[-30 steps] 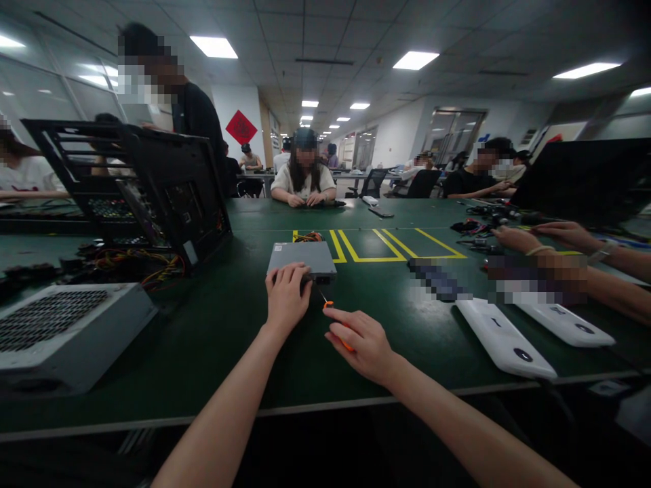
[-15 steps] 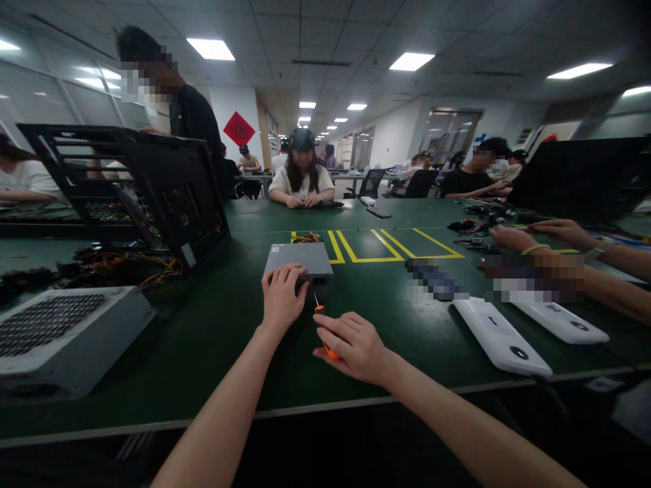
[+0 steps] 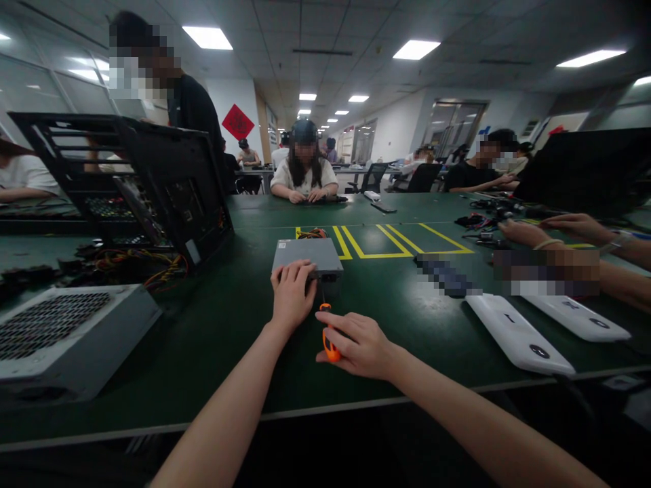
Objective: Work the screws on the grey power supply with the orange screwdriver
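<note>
A small grey power supply unit (image 3: 308,255) sits on the green table in front of me, its cable bundle (image 3: 312,233) at the far side. My left hand (image 3: 293,291) grips its near left part, with fingers over the top and the thumb down the near face. In my right hand (image 3: 359,344) is a screwdriver (image 3: 331,347) with an orange and black handle, held between thumb and fingers. Its thin shaft points away from me at the unit's near face, below the socket. Whether the tip sits in a screw is too small to tell.
At left lie a larger power supply (image 3: 76,332) and an open black computer case (image 3: 152,190) with loose cables. White power banks (image 3: 519,332) lie at right, near a co-worker's hands (image 3: 554,227) and a dark panel (image 3: 584,169). Yellow tape (image 3: 386,256) marks the table.
The fingers of my right hand have shifted around the screwdriver, and more of its orange handle shows. My left hand stays on the power supply unit. The view has shifted slightly.
</note>
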`<state>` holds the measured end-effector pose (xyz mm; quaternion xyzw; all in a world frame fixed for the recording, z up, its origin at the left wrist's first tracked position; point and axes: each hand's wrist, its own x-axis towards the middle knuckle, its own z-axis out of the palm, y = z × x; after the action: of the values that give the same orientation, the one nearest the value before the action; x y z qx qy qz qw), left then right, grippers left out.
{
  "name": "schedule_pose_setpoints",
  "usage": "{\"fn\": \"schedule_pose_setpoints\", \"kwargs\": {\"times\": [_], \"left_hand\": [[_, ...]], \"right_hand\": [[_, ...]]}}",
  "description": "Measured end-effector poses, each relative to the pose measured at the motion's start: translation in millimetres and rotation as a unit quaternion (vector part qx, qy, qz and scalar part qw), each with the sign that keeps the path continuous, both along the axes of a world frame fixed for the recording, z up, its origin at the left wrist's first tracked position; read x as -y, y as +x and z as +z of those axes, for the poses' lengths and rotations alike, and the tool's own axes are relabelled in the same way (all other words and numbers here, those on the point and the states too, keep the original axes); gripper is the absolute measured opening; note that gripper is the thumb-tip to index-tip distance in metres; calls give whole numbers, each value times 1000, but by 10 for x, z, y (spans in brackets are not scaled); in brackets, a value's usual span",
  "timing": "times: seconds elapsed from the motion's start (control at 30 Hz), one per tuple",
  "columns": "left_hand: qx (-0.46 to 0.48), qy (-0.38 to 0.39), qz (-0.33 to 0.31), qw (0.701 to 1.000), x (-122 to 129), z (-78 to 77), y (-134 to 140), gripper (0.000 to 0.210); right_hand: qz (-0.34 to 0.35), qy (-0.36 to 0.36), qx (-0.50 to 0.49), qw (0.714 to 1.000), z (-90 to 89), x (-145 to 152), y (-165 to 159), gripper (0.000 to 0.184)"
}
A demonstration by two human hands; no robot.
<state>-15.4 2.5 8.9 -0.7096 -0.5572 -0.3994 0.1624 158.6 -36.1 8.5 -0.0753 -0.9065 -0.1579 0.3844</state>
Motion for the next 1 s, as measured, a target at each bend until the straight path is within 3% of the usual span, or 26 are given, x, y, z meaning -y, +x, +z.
{"fn": "schedule_pose_setpoints", "kwargs": {"times": [0.17, 0.3, 0.4, 0.6, 0.8, 1.0], "left_hand": [[0, -3, -8, 1000, 15, -2, -13, 30], [-1, -6, -11, 1000, 28, 1, -15, 32], [-2, -5, -11, 1000, 32, 5, -17, 32], [-4, -3, -11, 1000, 33, 5, -20, 31], [-1, -3, -8, 1000, 30, 3, -12, 31], [6, 0, -4, 1000, 34, 12, 10, 30]], "right_hand": [[4, -87, -36, 996, 12, 63, -6, 41], [-10, -66, 14, 998, 55, 86, 12, 40], [-7, -70, -27, 997, 34, 64, 14, 38], [29, -170, -74, 982, 9, 47, 68, 39], [1, -108, -56, 993, 26, 48, 82, 34], [33, -176, -97, 979, -11, 33, 76, 40]]}}
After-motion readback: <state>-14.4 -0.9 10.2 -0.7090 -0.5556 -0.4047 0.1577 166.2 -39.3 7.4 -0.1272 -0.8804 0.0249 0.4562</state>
